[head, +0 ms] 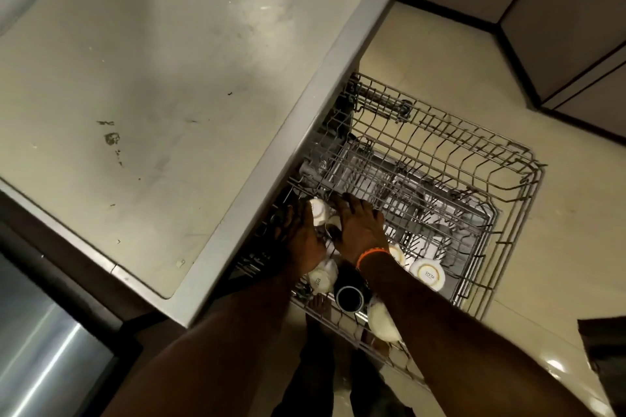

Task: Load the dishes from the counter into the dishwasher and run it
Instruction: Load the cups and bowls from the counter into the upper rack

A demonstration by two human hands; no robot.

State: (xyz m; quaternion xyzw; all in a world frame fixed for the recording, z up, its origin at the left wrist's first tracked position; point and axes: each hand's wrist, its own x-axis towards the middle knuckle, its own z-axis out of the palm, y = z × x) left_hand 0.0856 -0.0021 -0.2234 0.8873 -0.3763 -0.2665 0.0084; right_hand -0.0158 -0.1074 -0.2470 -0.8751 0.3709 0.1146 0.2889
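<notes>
Gripping white cup, left hand; right hand flat on rack; counter overhanging.

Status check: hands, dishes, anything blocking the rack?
Both hands in upper rack: left hand on white cup, right hand open beside it. Counter bare. No obstruction seen.

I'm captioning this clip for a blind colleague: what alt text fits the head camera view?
Seen from above, a person's left hand and right hand reach among white cups in a pulled-out wire dishwasher rack, the left touching one white cup. A dark mug stands nearer the viewer, a grey counter to the left.
</notes>
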